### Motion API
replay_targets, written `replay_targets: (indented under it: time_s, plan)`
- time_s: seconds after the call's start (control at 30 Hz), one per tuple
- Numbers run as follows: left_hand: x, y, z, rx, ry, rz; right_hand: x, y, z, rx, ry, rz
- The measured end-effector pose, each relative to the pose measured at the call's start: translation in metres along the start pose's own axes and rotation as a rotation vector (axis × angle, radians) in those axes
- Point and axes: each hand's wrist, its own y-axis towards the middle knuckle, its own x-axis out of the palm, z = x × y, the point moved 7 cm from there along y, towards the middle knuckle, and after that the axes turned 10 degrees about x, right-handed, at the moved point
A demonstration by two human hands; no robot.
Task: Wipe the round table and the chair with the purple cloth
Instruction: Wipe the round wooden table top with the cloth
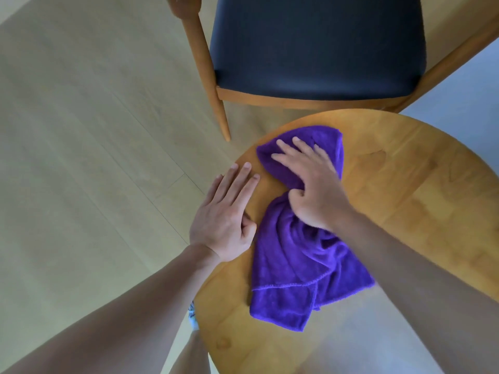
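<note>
Seen from the head camera, the round wooden table (405, 211) with its honey-coloured top fills the lower right of the view, and the purple microfibre cloth (297, 265) lies rumpled on it near the table's left edge. The cloth stretches from a bunched, rounded end toward the chair down to a looser, folded end with a stitched hem nearer the person.

The right hand (310, 184) lies on the cloth's upper half: its fingers (286, 152) spread fairly straight over the bunched end, while the thumb curls in and gathers a fold of fabric at the cloth's narrow waist (so the hand both presses and pinches the cloth). The left hand (226, 214) rests flat on the bare tabletop just beside the cloth, right at the table's rim, fingers straight and together, thumb tucked in toward the palm; it holds nothing.

Beyond the table stands the wooden chair with a dark padded seat (318, 44), its front rail close to the table's far edge and one tapered leg reaching down to the pale wood-plank floor (81, 130). The floor takes up the whole left side. Both bare forearms enter from the bottom of the view.
</note>
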Motion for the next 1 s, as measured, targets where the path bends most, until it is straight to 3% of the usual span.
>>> replay_targets:
  time_s: [0.07,0.17,0.23,0.3,0.4,0.57,0.67,0.8,1.0]
  plan:
    - [0.000,0.000,0.001,0.004,0.003,0.008,-0.020,0.010,0.022,0.044,0.029,0.064]
    - [-0.001,0.000,0.000,0.005,-0.003,0.017,-0.029,0.015,0.030,0.309,0.172,0.319]
    - [-0.001,0.000,0.000,0.005,-0.003,0.017,-0.018,0.012,0.015,0.427,0.243,0.406]
    - [-0.001,-0.001,0.001,0.005,0.002,0.019,-0.003,0.009,-0.004,0.419,0.255,0.386]
    - [-0.001,-0.001,0.000,0.004,0.014,0.004,0.018,-0.004,-0.026,0.215,0.221,0.202]
    - [-0.003,-0.001,-0.001,0.015,-0.019,0.096,0.004,-0.006,0.001,-0.004,0.269,-0.022]
    - [-0.003,-0.001,-0.001,0.022,-0.036,0.139,-0.017,0.009,0.020,0.101,0.314,0.116]
    - [-0.003,-0.003,-0.004,0.018,-0.126,0.120,-0.003,0.014,-0.004,0.303,0.251,0.269]
    - [-0.020,-0.007,-0.015,-0.076,-0.599,0.185,0.027,-0.005,-0.036,0.281,0.112,0.230]
